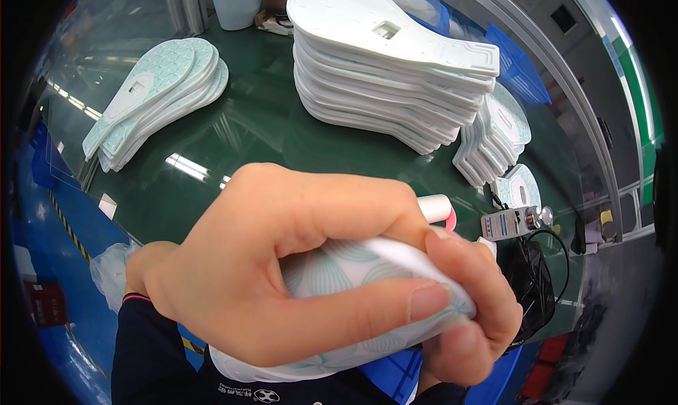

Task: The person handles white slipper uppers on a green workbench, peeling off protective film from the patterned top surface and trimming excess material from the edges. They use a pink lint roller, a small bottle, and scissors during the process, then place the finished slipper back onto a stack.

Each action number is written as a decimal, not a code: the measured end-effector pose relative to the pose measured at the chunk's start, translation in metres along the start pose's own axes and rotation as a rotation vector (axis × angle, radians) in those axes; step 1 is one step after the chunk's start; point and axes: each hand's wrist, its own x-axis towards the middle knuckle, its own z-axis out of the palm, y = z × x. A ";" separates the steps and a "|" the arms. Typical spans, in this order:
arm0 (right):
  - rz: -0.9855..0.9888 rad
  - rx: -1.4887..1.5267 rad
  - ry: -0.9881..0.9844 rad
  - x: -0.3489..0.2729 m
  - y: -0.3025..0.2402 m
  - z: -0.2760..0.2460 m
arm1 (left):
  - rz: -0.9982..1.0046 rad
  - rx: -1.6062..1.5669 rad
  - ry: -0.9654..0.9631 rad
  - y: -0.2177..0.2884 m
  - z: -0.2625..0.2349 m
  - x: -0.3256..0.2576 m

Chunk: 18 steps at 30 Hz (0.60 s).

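Observation:
Close in front of me, a white panel printed with teal shells (328,271) is held in both hands. My left hand (233,278) wraps over it, thumb along the near face and fingers over the far side. At its right end, my right hand (484,306) is closed on the edge with bent fingers, slightly blurred. The hands hide much of the panel's outline. Beyond them rises a tall stack of white paddle-shaped panels (388,98), the top one plain side up. A smaller stack of shell-printed paddle-shaped panels (152,87) lies at the left.
More printed panels (505,122) lean at the right of the green table (258,115). Nearby are a white roll (434,207), a labelled bottle with a metal top (505,223) and a black bag (533,278). A blue basket (515,66) and a pale bucket (236,6) stand farther back.

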 end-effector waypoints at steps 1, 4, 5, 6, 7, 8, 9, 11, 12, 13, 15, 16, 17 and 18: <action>0.040 0.021 0.031 0.001 -0.001 0.004 | -0.036 -0.059 -0.001 0.001 -0.002 -0.001; 0.179 0.031 0.054 0.005 -0.005 0.006 | 0.026 0.049 -0.046 -0.001 -0.005 -0.001; 0.222 0.021 0.072 0.007 -0.007 0.004 | 0.141 0.215 -0.036 -0.004 -0.005 0.004; 0.238 0.015 0.097 0.008 -0.007 0.002 | 0.253 0.382 -0.005 -0.007 -0.005 0.009; 0.255 0.016 0.113 0.010 -0.006 0.002 | 0.374 0.617 0.027 -0.004 -0.009 0.012; 0.243 0.020 0.137 0.012 -0.001 0.002 | 0.469 0.880 0.028 0.004 -0.012 0.010; 0.243 0.028 0.143 0.012 -0.002 0.002 | 0.510 1.029 0.024 0.013 -0.014 0.005; 0.241 0.040 0.163 0.010 -0.002 -0.001 | 0.462 0.930 -0.005 0.006 -0.003 -0.001; 0.212 0.029 0.198 0.008 -0.003 0.002 | 0.397 0.777 -0.003 0.001 0.001 -0.002; 0.204 0.019 0.196 0.007 -0.004 0.003 | 0.331 0.631 0.013 -0.002 0.006 -0.004; 0.188 -0.005 0.189 0.004 -0.006 0.005 | 0.255 0.500 0.038 -0.002 0.009 -0.007; 0.186 -0.017 0.189 0.003 -0.004 0.004 | 0.222 0.436 0.028 -0.003 0.009 -0.007; 0.183 -0.021 0.182 0.003 -0.003 0.005 | 0.189 0.374 0.021 -0.004 0.008 -0.007; 0.181 -0.026 0.176 0.002 -0.002 0.004 | 0.178 0.264 0.036 -0.010 0.007 -0.008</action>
